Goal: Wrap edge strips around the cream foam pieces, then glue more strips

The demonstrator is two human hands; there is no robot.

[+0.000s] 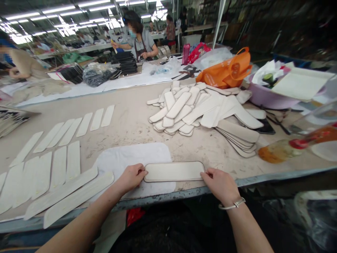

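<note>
Between my hands is a long off-white panel [174,171] with rounded corners and a dark edge. My left hand [134,176] pinches its left end between thumb and fingers, and my right hand [218,182] grips the right end the same way. The panel lies level near the table's front edge, partly over a white sheet [131,154] with rounded corners. To the left, several pale strips [73,191] lie in slanted rows. Beyond my hands, toward the right, is a loose heap of similar dark-edged panels [179,105], with a fanned stack [237,135] at its near side.
An orange bag [226,72] and a purple basin [276,96] stand at the back right. A bottle of amber liquid [279,151] lies at the right. Across the table, a person [139,38] works near black stacked pieces [126,63]. The table edge [189,193] runs just before me.
</note>
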